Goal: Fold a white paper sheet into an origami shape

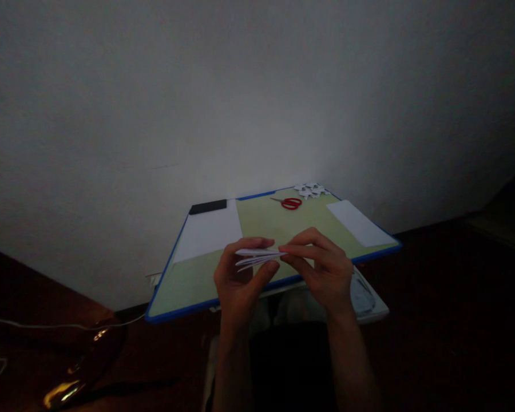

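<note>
Left hand (239, 283) and right hand (327, 270) meet low in the centre of the frame, both grasping one folded white paper (254, 252) raised above the near edge of the bench (191, 289). Its long axis runs roughly left to right across the picture: the layers fan apart at the left end, inside the curve of the left hand, and draw together at the right end, where the fingertips of the right hand pinch. The left thumb lies underneath, close to that pinched end, so both hands are about equally near it; how firmly each presses I cannot tell.

Beyond the hands, towards the top edge of the bench, lie red-handled scissors (285, 201), blades towards the left of the frame, with a cut-out paper shape (311, 191) just beside them at upper right. A white sheet (206, 233) covers the bench's upper left, a dark flat object (208, 206) resting at its far edge; another white sheet (360, 223) lies at the right. Nothing visible stands between the two hands except the folded paper.
</note>
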`<control>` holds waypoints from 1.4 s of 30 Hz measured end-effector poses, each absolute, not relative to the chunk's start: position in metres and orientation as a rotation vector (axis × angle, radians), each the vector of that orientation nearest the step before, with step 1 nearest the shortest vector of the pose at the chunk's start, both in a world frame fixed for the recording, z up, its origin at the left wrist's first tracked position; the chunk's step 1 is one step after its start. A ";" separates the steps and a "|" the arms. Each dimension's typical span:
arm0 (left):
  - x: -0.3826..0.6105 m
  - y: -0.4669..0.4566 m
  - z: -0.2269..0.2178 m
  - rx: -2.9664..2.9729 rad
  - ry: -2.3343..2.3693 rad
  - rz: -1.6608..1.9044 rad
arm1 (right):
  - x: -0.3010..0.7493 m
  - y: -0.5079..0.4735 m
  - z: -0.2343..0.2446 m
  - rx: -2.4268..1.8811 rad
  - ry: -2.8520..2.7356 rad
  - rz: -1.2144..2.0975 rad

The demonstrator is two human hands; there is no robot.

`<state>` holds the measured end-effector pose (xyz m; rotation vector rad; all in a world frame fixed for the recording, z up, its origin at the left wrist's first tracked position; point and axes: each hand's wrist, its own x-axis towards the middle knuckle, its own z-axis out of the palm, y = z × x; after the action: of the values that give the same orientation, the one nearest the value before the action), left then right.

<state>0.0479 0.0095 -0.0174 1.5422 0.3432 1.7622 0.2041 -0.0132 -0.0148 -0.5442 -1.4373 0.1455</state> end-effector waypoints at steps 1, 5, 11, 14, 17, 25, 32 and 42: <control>0.046 0.008 -0.015 1.568 0.332 1.761 | 0.206 -0.014 -0.014 -0.544 -1.471 0.137; 0.037 0.004 -0.009 1.720 0.330 1.749 | 0.212 -0.017 -0.014 -0.528 -1.533 0.165; 0.020 0.003 -0.009 1.972 0.472 1.727 | 0.217 -0.023 -0.013 -0.590 -1.593 0.124; 0.016 0.002 -0.006 2.125 0.509 1.669 | 0.217 -0.025 -0.013 -0.606 -1.571 0.171; 0.019 0.000 -0.003 2.180 0.576 1.647 | 0.216 -0.025 -0.013 -0.591 -1.576 0.186; 0.031 -0.005 0.003 2.320 0.546 1.740 | 0.217 -0.027 -0.014 -0.611 -1.628 0.138; 0.036 -0.007 0.006 2.314 0.538 1.761 | 0.215 -0.032 -0.011 -0.630 -1.609 0.129; 0.031 -0.007 0.007 2.468 0.605 1.795 | 0.212 -0.030 -0.014 -0.625 -1.528 0.139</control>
<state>0.0310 -0.0068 0.0066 2.4677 0.6054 1.7947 0.2124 -0.0304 -0.0137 -0.6249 -1.5283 0.1386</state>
